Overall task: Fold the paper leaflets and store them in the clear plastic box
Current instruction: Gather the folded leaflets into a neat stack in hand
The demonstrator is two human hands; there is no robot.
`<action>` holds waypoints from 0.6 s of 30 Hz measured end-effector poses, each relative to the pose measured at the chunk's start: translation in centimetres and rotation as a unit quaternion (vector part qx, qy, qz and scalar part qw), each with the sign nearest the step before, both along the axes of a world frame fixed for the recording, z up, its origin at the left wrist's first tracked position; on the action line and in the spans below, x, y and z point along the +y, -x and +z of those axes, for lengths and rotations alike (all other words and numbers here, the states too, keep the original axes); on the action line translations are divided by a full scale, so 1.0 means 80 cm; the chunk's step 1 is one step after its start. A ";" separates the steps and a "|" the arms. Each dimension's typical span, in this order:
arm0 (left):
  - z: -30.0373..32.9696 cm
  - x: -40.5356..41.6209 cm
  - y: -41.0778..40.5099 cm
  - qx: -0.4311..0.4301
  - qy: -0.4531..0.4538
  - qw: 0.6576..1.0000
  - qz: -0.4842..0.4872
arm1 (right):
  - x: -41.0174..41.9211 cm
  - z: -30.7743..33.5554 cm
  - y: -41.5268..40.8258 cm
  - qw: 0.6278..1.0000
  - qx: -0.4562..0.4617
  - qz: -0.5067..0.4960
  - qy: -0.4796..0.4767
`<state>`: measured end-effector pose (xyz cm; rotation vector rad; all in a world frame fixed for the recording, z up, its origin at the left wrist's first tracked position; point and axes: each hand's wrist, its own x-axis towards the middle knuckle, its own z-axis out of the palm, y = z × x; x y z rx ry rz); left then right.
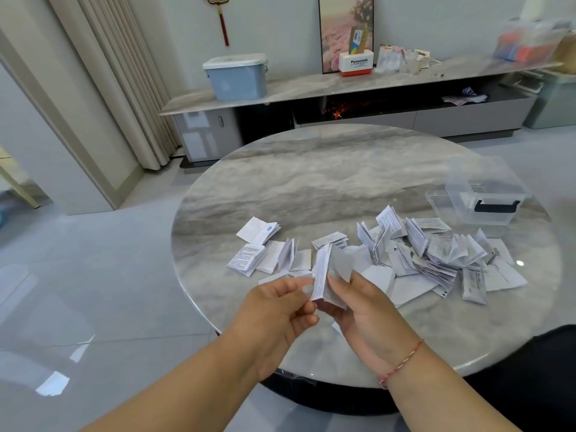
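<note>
One leaflet (324,275) is held up at the lower centre of the frame, above the near edge of the table (311,188). The left hand (274,310) pinches its lower left edge between thumb and curled fingers; the right hand (361,310) grips its right side, thumb on the front. It looks half folded, so the step in hand is probably closing the fold. To do it well, square the edges before pressing, then run a thumb firmly along the crease so it stays flat and packs tightly.

Right of the hands, a loose pile (436,254) of leaflets covers the table; a few folded ones (258,244) lie apart to the left. The box (480,201) stands open at the right edge, seemingly with nothing in it.

Print on the leaflets is too small to read. On the shelf at top centre, a white-and-red carton (356,63) reads "Panasonic".
</note>
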<state>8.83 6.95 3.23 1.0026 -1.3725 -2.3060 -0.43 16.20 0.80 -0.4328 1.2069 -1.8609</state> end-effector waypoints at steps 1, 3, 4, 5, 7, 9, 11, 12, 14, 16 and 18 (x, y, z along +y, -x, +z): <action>-0.001 0.000 0.001 0.005 -0.043 0.999 -0.008 | -0.001 -0.002 0.000 1.000 -0.013 0.011 -0.001; -0.001 0.001 0.003 0.007 -0.098 0.995 -0.023 | -0.005 -0.007 0.003 0.999 -0.033 0.002 -0.013; 0.000 0.000 0.004 0.006 -0.111 0.993 -0.033 | -0.007 -0.009 0.005 0.999 -0.036 -0.016 -0.023; -0.001 -0.007 0.005 -0.004 -0.101 0.994 -0.042 | -0.011 -0.011 0.008 0.998 -0.041 -0.043 -0.037; -0.012 -0.041 0.008 -0.087 0.047 0.995 -0.019 | -0.016 -0.014 0.017 0.991 -0.058 -0.105 -0.054; -0.030 -0.098 0.015 -0.220 0.302 0.927 0.045 | -0.020 -0.015 0.026 0.986 -0.065 -0.140 -0.064; -0.047 -0.152 0.020 -0.309 0.443 0.836 0.097 | -0.022 -0.017 0.030 0.984 -0.046 -0.146 -0.086; -0.056 -0.175 0.024 -0.338 0.463 0.813 0.097 | -0.024 -0.019 0.031 0.984 -0.037 -0.146 -0.099; -0.077 -0.208 0.034 -0.409 0.484 0.772 0.051 | -0.029 -0.020 0.030 0.982 -0.024 -0.143 -0.123; -0.091 -0.224 0.044 -0.464 0.497 0.733 0.000 | -0.033 -0.021 0.030 0.980 -0.001 -0.141 -0.144; -0.099 -0.231 0.054 -0.480 0.494 0.725 -0.035 | -0.039 -0.021 0.033 0.976 0.030 -0.145 -0.159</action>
